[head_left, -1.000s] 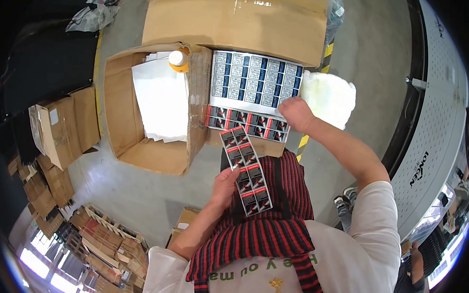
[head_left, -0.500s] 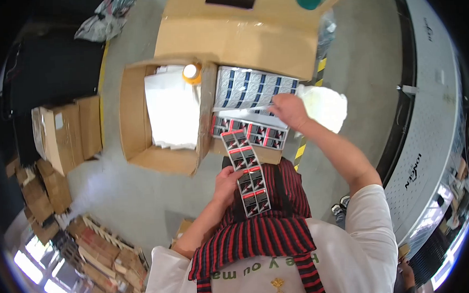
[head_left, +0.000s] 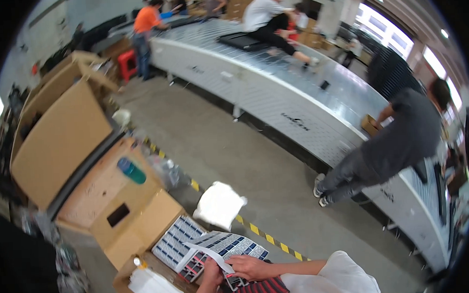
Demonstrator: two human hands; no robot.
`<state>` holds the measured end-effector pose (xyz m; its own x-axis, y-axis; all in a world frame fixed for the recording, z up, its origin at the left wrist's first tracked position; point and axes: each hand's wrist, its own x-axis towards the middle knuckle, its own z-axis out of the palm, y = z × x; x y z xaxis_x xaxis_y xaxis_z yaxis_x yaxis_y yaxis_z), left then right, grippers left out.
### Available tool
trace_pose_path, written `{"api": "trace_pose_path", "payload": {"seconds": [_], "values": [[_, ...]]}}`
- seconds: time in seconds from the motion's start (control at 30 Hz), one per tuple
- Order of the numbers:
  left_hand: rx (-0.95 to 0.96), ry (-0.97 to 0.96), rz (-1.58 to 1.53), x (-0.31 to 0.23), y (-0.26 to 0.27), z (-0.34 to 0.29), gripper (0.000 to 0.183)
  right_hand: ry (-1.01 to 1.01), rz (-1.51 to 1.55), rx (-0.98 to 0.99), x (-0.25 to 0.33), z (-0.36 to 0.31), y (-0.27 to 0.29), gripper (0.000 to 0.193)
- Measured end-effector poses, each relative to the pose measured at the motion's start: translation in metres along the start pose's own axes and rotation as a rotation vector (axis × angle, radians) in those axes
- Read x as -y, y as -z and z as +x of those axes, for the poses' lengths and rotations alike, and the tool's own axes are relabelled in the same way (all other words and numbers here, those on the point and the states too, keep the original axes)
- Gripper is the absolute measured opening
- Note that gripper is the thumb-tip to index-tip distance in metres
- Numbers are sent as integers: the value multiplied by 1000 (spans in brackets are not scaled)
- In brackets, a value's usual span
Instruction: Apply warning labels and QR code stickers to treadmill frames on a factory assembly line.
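At six o'clock in the view, the right hand [head_left: 249,267] has its grip closed on the near part of a blue-and-white label sheet [head_left: 237,244], whose white margin curls between both hands. The left hand [head_left: 213,273] sits just beside it at nine o'clock, though I cannot tell what its own grip holds. From the hands, more blue-and-white label sheets [head_left: 177,238] lie at ten o'clock, a white bundle [head_left: 220,206] at twelve, and white sheets [head_left: 154,289] in an open carton [head_left: 124,281] near nine

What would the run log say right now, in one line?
left hand, right hand: at curved blue-and-white sheet | nearby: white papers, teal bottle
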<state>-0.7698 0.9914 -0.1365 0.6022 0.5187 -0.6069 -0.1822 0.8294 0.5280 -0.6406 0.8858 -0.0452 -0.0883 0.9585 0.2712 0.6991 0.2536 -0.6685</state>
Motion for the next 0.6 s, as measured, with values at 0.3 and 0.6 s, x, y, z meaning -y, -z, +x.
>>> {"api": "trace_pose_path", "payload": {"seconds": [0.3, 0.6], "values": [[382, 193, 243, 96, -163, -13, 25, -529, 46, -128, 27, -166, 99, 31], [663, 492, 583, 315, -335, -27, 23, -626, -282, -702, 5, -407, 176, 18]]}}
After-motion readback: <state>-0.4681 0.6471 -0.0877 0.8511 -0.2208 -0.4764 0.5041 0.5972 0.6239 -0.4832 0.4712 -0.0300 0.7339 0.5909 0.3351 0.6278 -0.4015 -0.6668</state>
